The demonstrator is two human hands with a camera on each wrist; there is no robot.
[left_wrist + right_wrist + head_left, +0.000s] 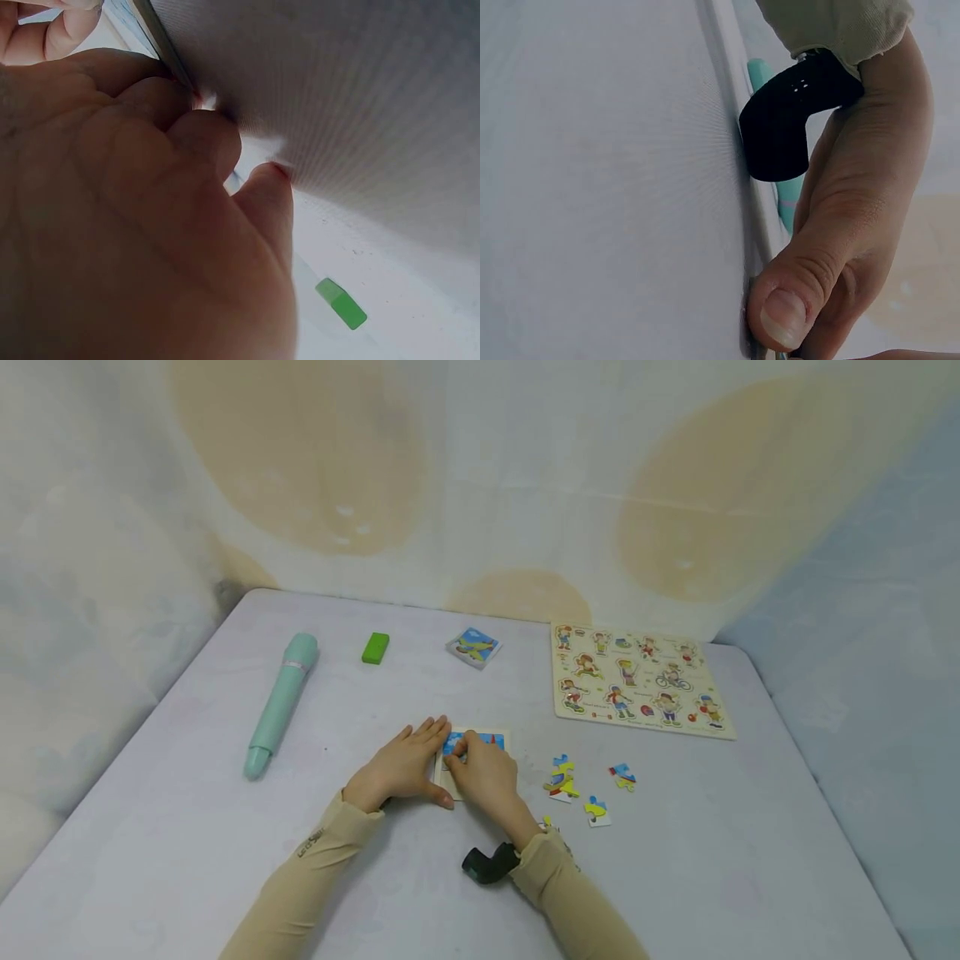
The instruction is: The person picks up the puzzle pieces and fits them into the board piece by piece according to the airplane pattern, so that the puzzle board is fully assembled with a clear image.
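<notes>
Puzzle board (507, 742) lies mid-table. Left hand (405, 767) rests at its left edge, fingers extended, thumb apart. Right hand (487, 777) bends over it; pinch cannot be confirmed. Judged step: fitting pieces; next move calls for careful alignment.

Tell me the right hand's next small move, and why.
Probably a gentle press down on the board with the right hand: its curled fingers are over the board, the left hand rests at the board's left edge, and loose pieces to the right suggest an unfinished picture.
</notes>
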